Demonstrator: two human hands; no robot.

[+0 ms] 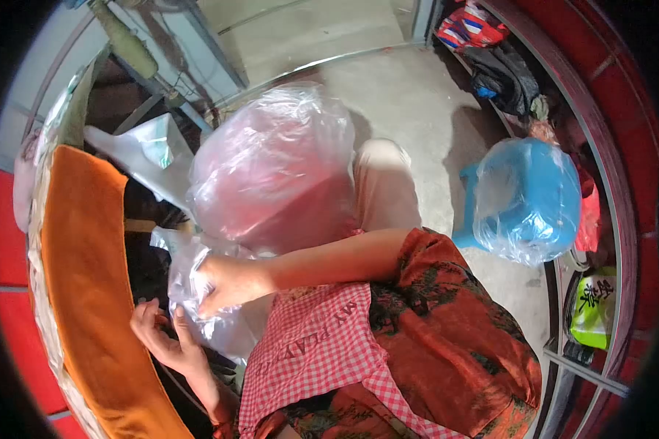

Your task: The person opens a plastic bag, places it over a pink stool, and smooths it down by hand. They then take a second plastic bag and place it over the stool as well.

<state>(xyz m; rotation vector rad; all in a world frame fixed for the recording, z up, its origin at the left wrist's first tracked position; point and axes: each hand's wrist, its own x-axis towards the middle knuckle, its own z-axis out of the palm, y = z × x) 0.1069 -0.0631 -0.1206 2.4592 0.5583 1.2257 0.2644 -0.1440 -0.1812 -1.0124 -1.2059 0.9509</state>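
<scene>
My right hand (227, 285) reaches across from the right, its fingers bent into a crumpled clear plastic bag (231, 333) and gripping the film. Just below and left of it, my left hand (167, 338) has its fingers apart, with the thumb at the bag's edge. Beyond my right forearm stands a large, bulging clear plastic bag (271, 168) with pinkish-red contents showing through. A red-checked apron (315, 329) with lettering covers my front.
An orange cloth (88, 293) drapes along the left edge. White plastic sheeting (154, 150) lies behind the big bag. To the right, a blue stool (542, 197) wears clear film. A dark bag (501, 77) and a green packet (593, 307) line the right-hand shelf.
</scene>
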